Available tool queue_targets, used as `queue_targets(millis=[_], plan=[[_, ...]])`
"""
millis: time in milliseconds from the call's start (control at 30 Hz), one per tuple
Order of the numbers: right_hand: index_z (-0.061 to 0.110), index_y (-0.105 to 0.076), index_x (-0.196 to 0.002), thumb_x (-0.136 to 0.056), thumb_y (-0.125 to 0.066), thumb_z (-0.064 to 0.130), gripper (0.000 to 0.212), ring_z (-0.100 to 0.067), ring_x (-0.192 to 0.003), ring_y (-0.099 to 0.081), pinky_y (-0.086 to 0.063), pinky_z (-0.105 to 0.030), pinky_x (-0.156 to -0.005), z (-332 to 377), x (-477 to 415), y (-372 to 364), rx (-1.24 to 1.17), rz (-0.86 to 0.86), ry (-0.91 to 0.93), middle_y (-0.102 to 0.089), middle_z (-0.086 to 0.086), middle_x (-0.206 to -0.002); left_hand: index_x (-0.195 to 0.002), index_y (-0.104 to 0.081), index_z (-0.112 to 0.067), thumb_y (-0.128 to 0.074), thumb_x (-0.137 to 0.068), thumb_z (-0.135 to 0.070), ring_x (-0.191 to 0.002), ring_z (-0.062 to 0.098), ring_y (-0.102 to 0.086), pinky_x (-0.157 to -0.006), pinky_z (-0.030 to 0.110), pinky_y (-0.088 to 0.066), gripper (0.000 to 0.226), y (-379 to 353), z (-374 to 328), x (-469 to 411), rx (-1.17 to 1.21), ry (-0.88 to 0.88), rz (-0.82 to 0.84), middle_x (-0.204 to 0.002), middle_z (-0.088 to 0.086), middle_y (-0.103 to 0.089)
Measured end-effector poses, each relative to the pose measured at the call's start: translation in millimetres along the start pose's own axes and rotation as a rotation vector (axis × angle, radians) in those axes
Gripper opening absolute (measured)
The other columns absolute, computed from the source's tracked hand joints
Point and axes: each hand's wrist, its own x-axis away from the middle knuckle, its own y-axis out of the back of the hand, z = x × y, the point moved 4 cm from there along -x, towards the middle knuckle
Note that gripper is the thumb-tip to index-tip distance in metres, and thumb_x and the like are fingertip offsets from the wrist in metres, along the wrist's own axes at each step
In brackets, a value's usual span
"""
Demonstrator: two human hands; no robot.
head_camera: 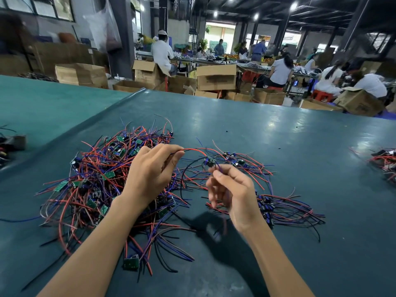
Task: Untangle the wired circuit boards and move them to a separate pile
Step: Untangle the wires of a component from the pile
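Note:
A large tangled heap of small green circuit boards with red, blue and black wires (100, 179) lies on the dark green table (278, 136), left of centre. My left hand (152, 170) hovers over the heap and pinches a red wire (195, 149) between thumb and fingertips. That wire arcs right to a small circuit board (209, 162) hanging above the table. My right hand (231, 194) pinches a blue wire just below that board. A smaller, straighter pile of wired boards (278, 206) lies to the right, under and beyond my right hand.
One loose board (130, 262) lies near the front of the heap. Another wired bundle (385, 163) sits at the table's right edge, and dark parts (12, 142) at the left edge. Beyond the table stand cardboard boxes (216, 77) and seated workers.

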Motion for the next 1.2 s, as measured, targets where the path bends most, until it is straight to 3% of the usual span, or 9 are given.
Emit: queue_targets(millis=[200, 367, 467, 567, 700, 900, 1033, 1133, 1200], plan=[[0.019, -0.064, -0.089, -0.091, -0.071, 0.042, 0.024, -0.011, -0.038, -0.027, -0.024, -0.017, -0.039, -11.4, -3.8, 3.5, 0.125, -0.025, -0.161, -0.043, 0.001, -0.057, -0.108, -0.074, -0.013, -0.061, -0.1, -0.025, -0.065, 0.019, -0.049, -0.067, 0.045, -0.044, 0.02, 0.1, 0.6, -2.1, -0.014, -0.063, 0.014, -0.081, -0.004, -0.064], [0.039, -0.057, -0.128, -0.097, -0.064, 0.04, 0.032, -0.005, -0.042, -0.03, -0.029, -0.012, -0.044, -15.6, -4.7, 9.4, 0.609, -0.106, -0.015, -0.037, 0.013, -0.048, -0.115, -0.073, -0.012, -0.061, -0.1, -0.023, -0.068, 0.022, -0.049, -0.066, 0.045, -0.046, 0.022, -0.2, -1.5, -2.8, 0.032, -0.08, 0.03, -0.083, -0.002, -0.061], [0.029, -0.07, -0.11, -0.098, -0.063, 0.036, 0.016, -0.004, -0.054, -0.044, -0.038, -0.01, -0.048, -9.9, -1.1, 3.4, 0.585, -0.067, 0.099, -0.052, 0.015, -0.06, -0.119, -0.072, -0.014, -0.059, -0.101, -0.022, -0.069, 0.021, -0.048, -0.064, 0.045, -0.046, 0.024, 1.5, -0.6, -3.4, 0.026, -0.044, 0.001, -0.082, -0.008, -0.051], [0.016, -0.07, -0.09, -0.1, -0.059, 0.038, 0.026, -0.006, -0.048, -0.033, -0.032, -0.019, -0.046, -10.4, -4.0, 13.7, 0.567, -0.296, 0.095, -0.039, 0.014, -0.051, -0.121, -0.07, -0.016, -0.063, -0.099, -0.016, -0.068, 0.024, -0.052, -0.063, 0.043, -0.047, 0.023, 4.8, 3.3, -5.2, 0.007, 0.065, -0.021, -0.087, -0.011, -0.047], [0.007, -0.065, -0.097, -0.102, -0.055, 0.036, 0.032, -0.011, -0.037, -0.015, -0.019, -0.015, -0.042, -18.3, -3.6, 30.0, 0.011, -0.527, -0.104, -0.02, 0.006, -0.05, -0.1, -0.075, -0.024, -0.06, -0.092, -0.02, -0.06, 0.014, -0.053, -0.057, 0.036, -0.049, 0.017, 1.7, -2.9, -1.5, -0.034, 0.077, 0.097, -0.09, -0.009, -0.064], [0.007, -0.06, -0.104, -0.103, -0.052, 0.035, 0.029, -0.006, -0.031, -0.016, -0.015, -0.014, -0.031, -17.7, -5.0, 24.2, -0.423, -0.442, -0.178, -0.023, 0.005, -0.049, -0.108, -0.076, -0.027, -0.048, -0.096, -0.042, -0.082, 0.008, -0.066, -0.077, 0.032, -0.051, 0.034, -24.2, -17.8, 4.6, 0.36, 0.084, 0.628, -0.094, -0.011, -0.073], [0.007, -0.061, -0.107, -0.103, -0.051, 0.037, 0.032, -0.006, -0.031, -0.016, -0.016, -0.015, -0.03, -17.1, -4.3, 11.5, -0.419, -0.359, -0.161, -0.023, 0.004, -0.048, -0.107, -0.076, -0.02, -0.049, -0.103, -0.043, -0.073, 0.007, -0.061, -0.072, 0.031, -0.05, 0.035, -35.8, -25.1, 7.4, 0.395, 0.165, 0.515, -0.079, -0.004, -0.065], [0.009, -0.061, -0.11, -0.103, -0.05, 0.038, 0.032, -0.006, -0.033, -0.016, -0.017, -0.018, -0.031, -16.1, -3.6, 5.7, -0.492, -0.321, -0.118, -0.023, 0.005, -0.049, -0.101, -0.076, -0.025, -0.026, -0.097, -0.071, -0.065, 0.018, -0.057, -0.069, 0.037, -0.05, 0.068, -34.2, -16.2, 8.5, 0.062, 0.196, 0.53, -0.058, -0.001, -0.055], [0.011, -0.062, -0.109, -0.103, -0.051, 0.039, 0.031, -0.006, -0.034, -0.016, -0.017, -0.018, -0.031, -13.7, -3.6, 5.6, -0.532, -0.307, -0.101, -0.022, 0.005, -0.049, -0.105, -0.075, -0.038, -0.015, -0.092, -0.078, -0.051, 0.015, -0.047, -0.059, 0.034, -0.046, 0.073, -32.0, -12.1, 9.0, 0.047, 0.264, 0.522, -0.048, -0.002, -0.049]])
